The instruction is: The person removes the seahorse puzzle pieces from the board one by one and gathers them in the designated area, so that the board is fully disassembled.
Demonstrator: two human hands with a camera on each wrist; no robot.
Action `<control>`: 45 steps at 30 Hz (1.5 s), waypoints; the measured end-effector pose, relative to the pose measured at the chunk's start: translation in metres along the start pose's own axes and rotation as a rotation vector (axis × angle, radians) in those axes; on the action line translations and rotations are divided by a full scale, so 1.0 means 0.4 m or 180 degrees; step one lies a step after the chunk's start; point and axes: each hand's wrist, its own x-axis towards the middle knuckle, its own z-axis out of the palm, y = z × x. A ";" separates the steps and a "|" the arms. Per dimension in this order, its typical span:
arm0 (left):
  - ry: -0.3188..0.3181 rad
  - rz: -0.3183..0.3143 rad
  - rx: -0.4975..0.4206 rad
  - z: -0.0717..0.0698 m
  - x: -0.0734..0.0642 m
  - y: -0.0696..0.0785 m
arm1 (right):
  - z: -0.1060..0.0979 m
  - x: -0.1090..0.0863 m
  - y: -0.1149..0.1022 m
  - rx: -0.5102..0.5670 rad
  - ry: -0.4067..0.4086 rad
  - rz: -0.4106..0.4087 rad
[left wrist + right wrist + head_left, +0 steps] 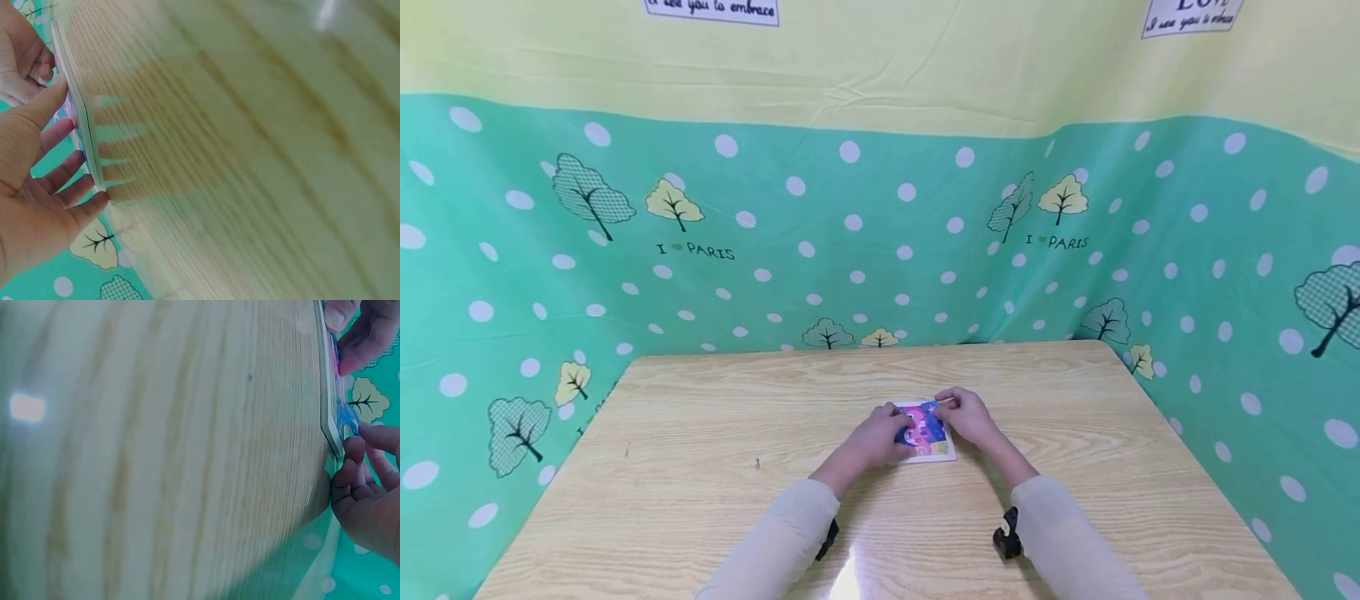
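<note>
A small jigsaw puzzle with a pink figure on dark blue lies in a thin white-edged tray on the table. My left hand rests on its left side, fingers spread, fingertips touching the picture and the tray's edge. At the far right corner, my right hand pinches a blue piece between thumb and fingers. That piece stands tilted up a little from the picture in the right wrist view. Part of the picture is hidden under the left fingers.
The wood-grain table spreads around the puzzle, with a small dark mark on its left part. A green and yellow printed cloth hangs behind and at both sides. Black wrist devices sit under the sleeves.
</note>
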 end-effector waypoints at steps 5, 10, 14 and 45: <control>-0.0002 -0.0010 -0.0021 0.002 -0.001 0.000 | 0.006 0.004 0.004 0.0134 0.0064 0.0038; 0.0009 -0.0015 -0.0009 0.001 -0.002 0.001 | 0.006 0.005 0.005 0.0132 0.0092 0.0025; -0.0020 -0.0051 -0.0038 -0.002 -0.002 0.002 | 0.005 0.006 0.008 0.0058 0.0107 0.0017; -0.0010 -0.0091 -0.0097 0.002 0.000 0.002 | -0.014 0.009 0.022 0.0512 0.0101 0.0127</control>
